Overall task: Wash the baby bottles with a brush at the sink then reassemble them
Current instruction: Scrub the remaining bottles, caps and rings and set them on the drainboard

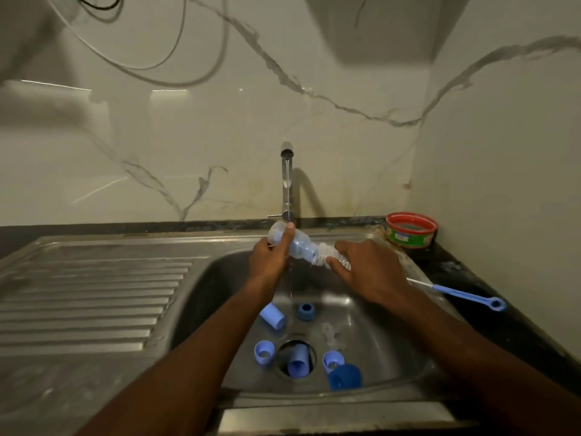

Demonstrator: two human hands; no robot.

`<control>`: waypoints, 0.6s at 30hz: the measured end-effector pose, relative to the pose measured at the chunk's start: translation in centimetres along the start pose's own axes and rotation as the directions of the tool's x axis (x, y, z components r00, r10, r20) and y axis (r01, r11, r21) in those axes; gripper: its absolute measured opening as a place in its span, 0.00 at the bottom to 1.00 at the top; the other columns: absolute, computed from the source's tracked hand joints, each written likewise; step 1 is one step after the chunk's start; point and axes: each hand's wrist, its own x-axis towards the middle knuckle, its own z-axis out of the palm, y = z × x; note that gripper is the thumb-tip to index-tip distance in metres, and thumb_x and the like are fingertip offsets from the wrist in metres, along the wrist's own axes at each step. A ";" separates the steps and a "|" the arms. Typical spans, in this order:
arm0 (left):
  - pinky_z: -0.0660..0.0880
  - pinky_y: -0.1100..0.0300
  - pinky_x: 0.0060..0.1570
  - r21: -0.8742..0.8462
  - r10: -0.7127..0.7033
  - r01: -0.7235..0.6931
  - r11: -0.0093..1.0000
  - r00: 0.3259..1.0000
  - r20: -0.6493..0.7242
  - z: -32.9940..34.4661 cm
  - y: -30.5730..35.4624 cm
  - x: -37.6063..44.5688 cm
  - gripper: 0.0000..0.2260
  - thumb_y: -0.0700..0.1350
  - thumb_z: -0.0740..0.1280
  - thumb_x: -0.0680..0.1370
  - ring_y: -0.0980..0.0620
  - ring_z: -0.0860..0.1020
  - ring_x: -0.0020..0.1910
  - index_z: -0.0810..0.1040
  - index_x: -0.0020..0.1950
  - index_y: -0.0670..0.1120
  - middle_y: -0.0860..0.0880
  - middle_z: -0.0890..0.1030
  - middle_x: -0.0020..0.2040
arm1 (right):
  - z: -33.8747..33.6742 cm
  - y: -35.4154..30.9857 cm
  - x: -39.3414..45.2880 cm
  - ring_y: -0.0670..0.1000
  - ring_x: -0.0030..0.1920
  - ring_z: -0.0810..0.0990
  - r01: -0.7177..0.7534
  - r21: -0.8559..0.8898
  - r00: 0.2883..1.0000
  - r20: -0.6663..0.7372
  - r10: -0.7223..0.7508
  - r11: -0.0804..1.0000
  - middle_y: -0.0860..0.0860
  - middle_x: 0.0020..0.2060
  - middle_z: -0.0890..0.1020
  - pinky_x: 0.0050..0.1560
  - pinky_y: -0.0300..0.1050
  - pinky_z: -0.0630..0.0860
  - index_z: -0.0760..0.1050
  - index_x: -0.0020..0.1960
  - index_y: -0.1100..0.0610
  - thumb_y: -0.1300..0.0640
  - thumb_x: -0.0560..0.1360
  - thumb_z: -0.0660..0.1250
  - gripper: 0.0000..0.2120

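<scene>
My left hand grips a clear baby bottle held sideways over the sink basin, under the tap. My right hand holds a white bristle brush whose head sits in the bottle's mouth. Its blue handle sticks out to the right over the counter. Water runs down from the bottle. On the basin floor lie several blue parts: a light blue cap, a dark blue ring, two light blue collars, a cap in the drain, a dark blue cap, and a clear teat.
A steel tap rises at the back of the sink. The ribbed steel draining board lies to the left. A red and green tub stands on the dark counter at the back right, by the marble wall.
</scene>
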 end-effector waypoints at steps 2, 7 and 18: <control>0.81 0.48 0.56 0.003 -0.002 0.003 1.000 0.996 -0.092 -1.2 -0.5 1.1 0.24 0.62 0.72 0.75 0.49 0.83 0.50 0.80 0.60 0.45 0.45 0.84 0.53 | -0.1 0.3 0.0 0.51 0.53 0.81 0.013 -0.022 1.000 0.005 -0.013 1.000 0.49 0.55 0.84 0.54 0.48 0.76 0.76 0.66 0.45 0.37 0.80 0.61 0.19; 0.81 0.49 0.58 -0.034 0.045 -0.042 0.999 0.996 0.079 -0.1 -1.7 0.5 0.20 0.57 0.73 0.76 0.50 0.83 0.54 0.79 0.62 0.48 0.47 0.84 0.56 | 0.4 -0.8 0.5 0.51 0.51 0.80 -0.006 -0.050 1.000 0.012 0.007 0.999 0.50 0.53 0.83 0.53 0.48 0.75 0.77 0.65 0.47 0.40 0.82 0.59 0.17; 0.81 0.46 0.58 -0.062 0.047 -0.044 0.997 0.998 0.048 -0.9 -1.1 1.0 0.21 0.59 0.71 0.77 0.48 0.84 0.52 0.80 0.62 0.45 0.45 0.85 0.53 | 0.3 -0.1 0.2 0.49 0.50 0.81 -0.036 -0.018 0.995 -0.091 0.034 0.999 0.48 0.51 0.84 0.48 0.45 0.73 0.78 0.64 0.46 0.38 0.81 0.60 0.19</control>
